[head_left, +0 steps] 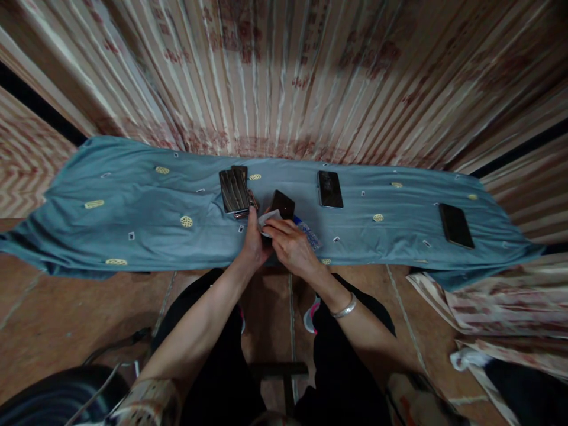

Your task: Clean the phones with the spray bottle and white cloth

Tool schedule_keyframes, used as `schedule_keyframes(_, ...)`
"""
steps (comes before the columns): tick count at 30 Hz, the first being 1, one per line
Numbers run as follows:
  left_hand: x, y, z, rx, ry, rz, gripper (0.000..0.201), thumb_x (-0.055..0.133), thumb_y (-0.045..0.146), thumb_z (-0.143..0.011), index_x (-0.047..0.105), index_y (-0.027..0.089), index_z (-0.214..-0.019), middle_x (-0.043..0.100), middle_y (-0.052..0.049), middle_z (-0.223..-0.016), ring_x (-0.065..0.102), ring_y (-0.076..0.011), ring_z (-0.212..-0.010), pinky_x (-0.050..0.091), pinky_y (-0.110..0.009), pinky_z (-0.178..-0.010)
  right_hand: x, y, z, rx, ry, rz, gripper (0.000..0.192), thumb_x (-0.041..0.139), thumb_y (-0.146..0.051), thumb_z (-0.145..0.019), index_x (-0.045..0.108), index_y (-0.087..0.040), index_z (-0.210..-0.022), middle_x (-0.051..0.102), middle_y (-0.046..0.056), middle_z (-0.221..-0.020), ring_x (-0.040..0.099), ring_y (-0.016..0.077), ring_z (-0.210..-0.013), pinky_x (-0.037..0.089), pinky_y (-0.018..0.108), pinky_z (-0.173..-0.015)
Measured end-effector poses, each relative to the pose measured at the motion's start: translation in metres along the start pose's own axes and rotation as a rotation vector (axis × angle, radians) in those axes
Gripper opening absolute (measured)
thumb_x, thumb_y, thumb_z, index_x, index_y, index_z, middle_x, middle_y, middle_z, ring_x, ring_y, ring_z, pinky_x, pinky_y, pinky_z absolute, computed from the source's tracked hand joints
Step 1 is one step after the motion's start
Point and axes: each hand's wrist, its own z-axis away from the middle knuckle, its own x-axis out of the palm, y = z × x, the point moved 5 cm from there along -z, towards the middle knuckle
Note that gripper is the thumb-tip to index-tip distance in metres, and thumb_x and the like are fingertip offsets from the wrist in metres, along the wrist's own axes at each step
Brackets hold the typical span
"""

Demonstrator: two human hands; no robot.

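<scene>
My left hand point(254, 241) is closed round a dark phone point(283, 204) with its thumb pointing up. The phone's upper end shows past the fingers; its lower part is covered. In my right hand point(290, 245) a white wipe point(270, 220) is pinched and pressed against the phone. A blue-and-clear packet point(308, 232) lies partly under the right hand. Just left of the hands, a stack of phones point(234, 190) rests on the cloth, its top one showing wavy reflections.
A blue-green cloth point(146, 201) with yellow prints covers the long table. Another phone point(330, 189) lies right of the hands, and a dark phone point(456, 225) farther right. Pleated curtains point(275, 77) hang behind. A round black object point(62, 393) stands at lower left.
</scene>
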Motion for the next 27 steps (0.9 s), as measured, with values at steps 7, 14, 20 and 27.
schedule_keyframes(7,0.003,0.012,-0.004,0.024,-0.058,0.003,0.068,0.035,0.076,-0.093,0.071,0.019,-0.091,0.076,-0.009,-0.084,0.074,-0.0250,-0.091,0.060,-0.034,-0.078,-0.009,-0.006,0.004,-0.030,0.017,-0.044,0.040,0.040,-0.012,-0.099,0.074,-0.021,-0.118,0.073,0.008,-0.125,0.064,0.0231,-0.113,0.055,0.041,-0.102)
schedule_keyframes(14,0.001,0.020,-0.001,0.017,-0.008,0.062,0.067,0.037,0.072,-0.096,0.073,0.017,-0.112,0.075,-0.005,-0.076,0.072,-0.0189,-0.069,0.058,-0.028,-0.068,-0.010,-0.011,0.007,-0.022,-0.017,0.005,0.045,0.040,-0.005,-0.095,0.071,-0.018,-0.125,0.071,0.010,-0.130,0.062,0.0229,-0.118,0.053,0.042,-0.108)
schedule_keyframes(20,0.019,0.011,0.012,-0.036,-0.059,0.080,0.068,0.022,0.058,-0.104,0.075,0.016,-0.108,0.076,-0.006,-0.078,0.074,-0.0196,-0.080,0.060,-0.030,-0.080,-0.006,-0.012,0.007,-0.016,-0.042,0.104,0.044,0.039,-0.008,-0.100,0.067,-0.015,-0.133,0.066,0.012,-0.139,0.060,0.0236,-0.120,0.053,0.041,-0.109)
schedule_keyframes(27,0.010,-0.009,0.017,-0.150,0.003,0.031,0.060,0.033,0.063,-0.101,0.070,0.016,-0.097,0.073,-0.006,-0.085,0.073,-0.0218,-0.100,0.058,-0.033,-0.093,-0.003,0.005,0.000,0.002,-0.081,0.238,0.038,0.046,-0.010,-0.100,0.067,-0.013,-0.131,0.066,0.014,-0.137,0.057,0.0256,-0.124,0.052,0.041,-0.111)
